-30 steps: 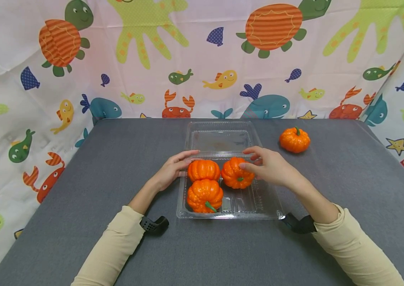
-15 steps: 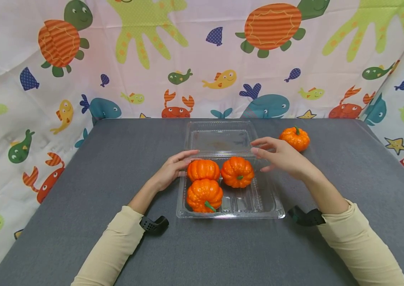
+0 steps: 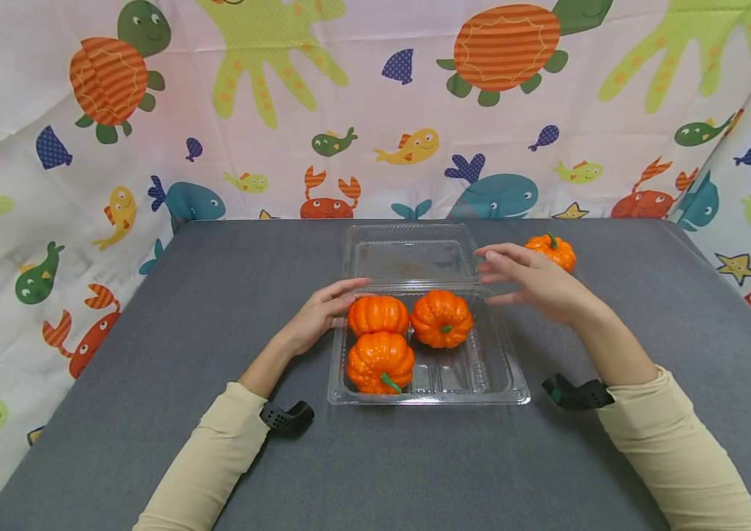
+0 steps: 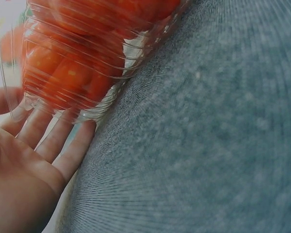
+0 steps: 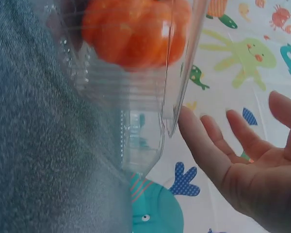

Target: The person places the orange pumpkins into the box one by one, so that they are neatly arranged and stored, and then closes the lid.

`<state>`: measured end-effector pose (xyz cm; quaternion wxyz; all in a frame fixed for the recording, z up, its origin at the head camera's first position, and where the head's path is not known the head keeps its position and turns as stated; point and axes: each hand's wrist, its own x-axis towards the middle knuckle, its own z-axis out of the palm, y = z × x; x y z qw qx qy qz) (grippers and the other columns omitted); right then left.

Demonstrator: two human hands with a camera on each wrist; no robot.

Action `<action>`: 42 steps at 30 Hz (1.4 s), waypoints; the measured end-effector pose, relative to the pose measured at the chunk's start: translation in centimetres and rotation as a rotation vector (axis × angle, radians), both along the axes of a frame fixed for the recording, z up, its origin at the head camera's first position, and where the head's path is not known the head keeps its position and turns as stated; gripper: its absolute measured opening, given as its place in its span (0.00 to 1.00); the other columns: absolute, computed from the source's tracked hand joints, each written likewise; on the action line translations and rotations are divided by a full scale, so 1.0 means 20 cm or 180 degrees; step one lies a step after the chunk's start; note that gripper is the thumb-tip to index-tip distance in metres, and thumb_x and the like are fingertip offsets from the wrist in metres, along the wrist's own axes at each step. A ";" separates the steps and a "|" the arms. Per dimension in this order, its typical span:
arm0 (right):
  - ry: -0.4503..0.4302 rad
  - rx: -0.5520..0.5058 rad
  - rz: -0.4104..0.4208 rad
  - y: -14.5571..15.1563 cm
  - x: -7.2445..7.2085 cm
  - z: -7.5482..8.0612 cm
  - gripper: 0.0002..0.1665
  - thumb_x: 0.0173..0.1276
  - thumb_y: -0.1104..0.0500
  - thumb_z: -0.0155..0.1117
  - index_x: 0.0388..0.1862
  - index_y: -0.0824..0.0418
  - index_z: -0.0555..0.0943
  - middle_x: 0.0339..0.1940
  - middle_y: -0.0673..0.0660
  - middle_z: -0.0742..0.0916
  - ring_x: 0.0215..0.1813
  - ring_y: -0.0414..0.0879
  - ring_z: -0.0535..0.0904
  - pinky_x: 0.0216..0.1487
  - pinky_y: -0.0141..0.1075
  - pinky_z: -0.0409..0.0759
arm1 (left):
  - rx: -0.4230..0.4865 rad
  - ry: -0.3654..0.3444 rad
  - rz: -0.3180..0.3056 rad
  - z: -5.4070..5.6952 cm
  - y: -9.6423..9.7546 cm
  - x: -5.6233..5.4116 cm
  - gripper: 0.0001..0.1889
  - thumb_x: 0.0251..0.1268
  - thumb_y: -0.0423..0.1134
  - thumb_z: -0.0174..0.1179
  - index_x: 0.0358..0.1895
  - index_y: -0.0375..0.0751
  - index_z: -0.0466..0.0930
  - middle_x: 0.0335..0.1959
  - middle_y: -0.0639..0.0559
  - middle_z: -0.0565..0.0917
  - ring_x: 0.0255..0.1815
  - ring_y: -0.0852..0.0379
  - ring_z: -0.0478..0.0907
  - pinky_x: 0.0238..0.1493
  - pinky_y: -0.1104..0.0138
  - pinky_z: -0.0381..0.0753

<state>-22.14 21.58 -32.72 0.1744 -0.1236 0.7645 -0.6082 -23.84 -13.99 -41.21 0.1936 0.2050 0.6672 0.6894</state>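
Note:
A clear plastic clamshell container (image 3: 428,402) lies opened out on the table, its lid (image 3: 409,254) folded back on the far side. Inside sit three small orange pumpkins: a rear left pumpkin (image 3: 378,316), a front left pumpkin (image 3: 382,363) and a right pumpkin (image 3: 442,318). My left hand (image 3: 319,313) touches the container's left wall with extended fingers, as the left wrist view also shows. Beyond the container's right edge my right hand (image 3: 535,280) hovers with loosely spread fingers and nothing in them. It partly hides a fourth pumpkin (image 3: 553,252) at the back right.
The grey cloth-covered table (image 3: 375,472) ends at the back against a white curtain (image 3: 375,81) printed with sea animals. Each forearm wears a black wrist mount, a left mount (image 3: 287,418) and a right mount (image 3: 577,392).
My right hand has let go of the right pumpkin in the container and moved right and away, toward the pumpkin on the table. The left hand has stayed put.

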 end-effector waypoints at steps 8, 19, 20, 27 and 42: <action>0.0057 -0.0433 -0.0102 0.05 -0.03 0.01 0.33 0.75 0.44 0.46 0.68 0.65 0.61 0.66 0.63 0.65 0.66 0.59 0.63 0.52 0.43 0.78 | -0.0019 -0.0006 0.0012 0.00 0.00 0.00 0.24 0.75 0.38 0.44 0.71 0.36 0.60 0.66 0.37 0.68 0.57 0.52 0.73 0.47 0.61 0.78; 0.0026 -0.1052 -0.0732 0.15 -0.06 0.01 0.28 0.73 0.43 0.51 0.62 0.60 0.69 0.61 0.64 0.68 0.58 0.49 0.73 0.46 0.40 0.80 | -0.0030 0.0013 0.0006 0.00 0.00 0.00 0.24 0.75 0.39 0.44 0.71 0.36 0.61 0.66 0.37 0.68 0.56 0.52 0.74 0.47 0.62 0.78; 0.0015 -0.1056 -0.0763 0.16 -0.07 0.01 0.28 0.72 0.43 0.51 0.63 0.60 0.68 0.62 0.64 0.67 0.57 0.49 0.73 0.46 0.40 0.80 | -0.0030 0.0015 0.0006 -0.01 0.00 0.00 0.24 0.75 0.39 0.45 0.71 0.36 0.61 0.66 0.37 0.68 0.56 0.52 0.74 0.47 0.62 0.78; -0.0087 -0.1058 -0.0913 0.22 -0.09 0.01 0.32 0.71 0.42 0.50 0.66 0.59 0.64 0.64 0.62 0.65 0.58 0.49 0.71 0.48 0.41 0.80 | -0.0017 0.0020 -0.0004 -0.01 0.00 -0.01 0.24 0.75 0.39 0.45 0.71 0.36 0.61 0.66 0.37 0.69 0.56 0.52 0.74 0.47 0.61 0.78; -0.0220 -0.1391 -0.1092 0.39 -0.12 -0.01 0.34 0.68 0.41 0.54 0.66 0.57 0.64 0.59 0.58 0.67 0.50 0.45 0.80 0.44 0.40 0.81 | -0.0021 0.0036 -0.0009 -0.01 0.00 -0.01 0.24 0.75 0.38 0.44 0.71 0.35 0.60 0.66 0.36 0.68 0.55 0.53 0.74 0.46 0.62 0.78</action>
